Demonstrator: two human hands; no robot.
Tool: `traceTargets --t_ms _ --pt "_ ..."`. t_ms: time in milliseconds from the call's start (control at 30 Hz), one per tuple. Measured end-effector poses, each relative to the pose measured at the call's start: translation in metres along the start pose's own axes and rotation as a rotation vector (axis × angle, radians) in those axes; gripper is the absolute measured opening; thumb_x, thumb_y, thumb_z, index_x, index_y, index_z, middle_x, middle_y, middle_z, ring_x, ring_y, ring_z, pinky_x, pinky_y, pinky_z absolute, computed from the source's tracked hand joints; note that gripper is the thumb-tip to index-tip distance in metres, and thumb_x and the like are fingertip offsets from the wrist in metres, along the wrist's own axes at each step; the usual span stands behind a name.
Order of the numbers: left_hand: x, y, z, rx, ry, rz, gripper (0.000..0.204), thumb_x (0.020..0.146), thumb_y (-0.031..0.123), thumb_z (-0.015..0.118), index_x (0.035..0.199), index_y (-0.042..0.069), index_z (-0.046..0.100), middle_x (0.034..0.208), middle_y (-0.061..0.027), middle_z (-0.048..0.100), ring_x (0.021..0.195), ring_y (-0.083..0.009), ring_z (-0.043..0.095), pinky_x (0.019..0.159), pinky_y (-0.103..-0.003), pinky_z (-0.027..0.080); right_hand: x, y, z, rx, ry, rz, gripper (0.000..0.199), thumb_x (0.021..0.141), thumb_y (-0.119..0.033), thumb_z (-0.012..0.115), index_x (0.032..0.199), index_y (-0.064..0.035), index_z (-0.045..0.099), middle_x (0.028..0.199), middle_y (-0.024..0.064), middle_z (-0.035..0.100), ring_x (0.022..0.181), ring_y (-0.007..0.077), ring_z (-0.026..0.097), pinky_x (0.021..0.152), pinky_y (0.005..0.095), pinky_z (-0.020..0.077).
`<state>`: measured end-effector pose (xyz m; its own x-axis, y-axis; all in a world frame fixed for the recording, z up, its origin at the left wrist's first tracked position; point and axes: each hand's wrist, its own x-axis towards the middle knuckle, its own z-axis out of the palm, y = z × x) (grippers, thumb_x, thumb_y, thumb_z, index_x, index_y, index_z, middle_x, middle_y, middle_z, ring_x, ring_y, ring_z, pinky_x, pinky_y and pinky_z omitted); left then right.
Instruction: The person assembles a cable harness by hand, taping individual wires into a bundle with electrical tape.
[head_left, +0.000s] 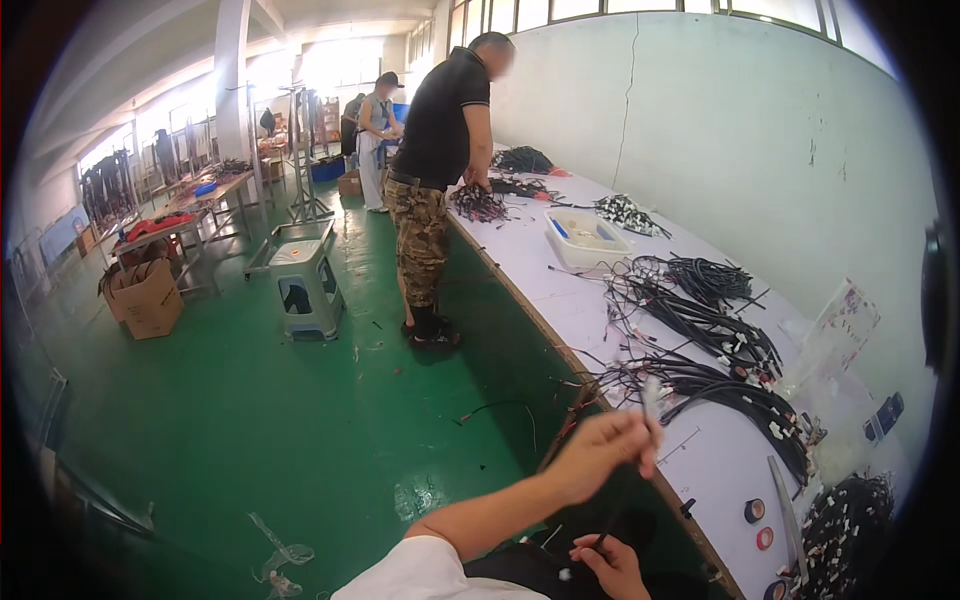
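Note:
My left hand (605, 452) is raised beside the table edge, its fingers pinched round a dark wire with a blurred white connector (652, 392) at its upper end. Lower down, close to my lap, my right hand (614, 570) has its fingers closed on a black cable (603, 537). Whether both hands hold the same cable cannot be made out. Just beyond my left hand, bundles of black cables (745, 393) with white connectors and thin loose wire ends lie on the white table (680, 440).
Black tape (754, 511), red tape (765, 538) and a metal ruler-like strip (788, 510) lie near a cable heap (848, 530). A white bin (585, 240) stands farther along. A co-worker (435, 130) leans over the table. A plastic stool (306, 285) stands on the green floor.

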<state>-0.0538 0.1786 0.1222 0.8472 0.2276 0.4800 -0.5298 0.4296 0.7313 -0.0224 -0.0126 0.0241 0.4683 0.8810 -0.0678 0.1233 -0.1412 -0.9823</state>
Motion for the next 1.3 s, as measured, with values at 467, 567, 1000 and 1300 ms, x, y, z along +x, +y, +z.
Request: traceTargets --t_ms 467,567,1000,1300 --pt "0.023 0.043 -0.090 0.198 0.544 0.184 0.022 0.096 0.018 0.046 0.110 0.003 0.053 0.096 -0.0100 0.066 0.083 -0.0159 0.064 0.073 -0.025 0.051 -0.072 -0.022 -0.088 -0.196 0.067 -0.124 0.080 0.068 -0.039 0.081 0.132 -0.0069 0.045 0.086 0.0028 0.048 0.071 0.0127 0.046 0.064 0.0245 0.0405" --pt "0.022 0.037 -0.103 0.206 0.613 0.138 0.024 0.096 0.018 0.047 0.114 0.004 0.053 0.101 -0.0095 0.066 0.085 -0.0135 0.064 0.073 -0.023 0.050 -0.076 -0.016 -0.099 0.109 0.031 -0.083 0.097 0.056 -0.013 0.085 0.137 -0.0019 0.034 0.100 0.0114 0.055 0.078 0.0143 0.052 0.070 0.0270 0.0475" --pt "0.037 -0.015 -0.144 0.178 0.485 0.023 0.029 0.091 0.016 0.056 0.113 -0.002 0.054 0.096 -0.0109 0.066 0.084 -0.0165 0.063 0.073 -0.025 0.046 -0.105 -0.006 -0.134 -0.232 0.498 0.185 0.033 0.081 -0.006 0.064 0.113 -0.0027 0.056 0.084 0.0065 0.059 0.071 0.0082 0.055 0.065 0.0216 0.0454" --pt "0.041 -0.017 -0.179 0.054 0.539 -0.072 0.030 0.095 0.019 0.050 0.121 0.003 0.052 0.115 -0.0079 0.061 0.095 -0.0155 0.061 0.068 -0.021 0.054 -0.111 -0.011 -0.180 0.554 0.354 0.137 0.043 0.086 -0.003 0.044 0.129 0.0049 0.046 0.096 0.0120 0.063 0.077 0.0125 0.058 0.072 0.0218 0.0457"
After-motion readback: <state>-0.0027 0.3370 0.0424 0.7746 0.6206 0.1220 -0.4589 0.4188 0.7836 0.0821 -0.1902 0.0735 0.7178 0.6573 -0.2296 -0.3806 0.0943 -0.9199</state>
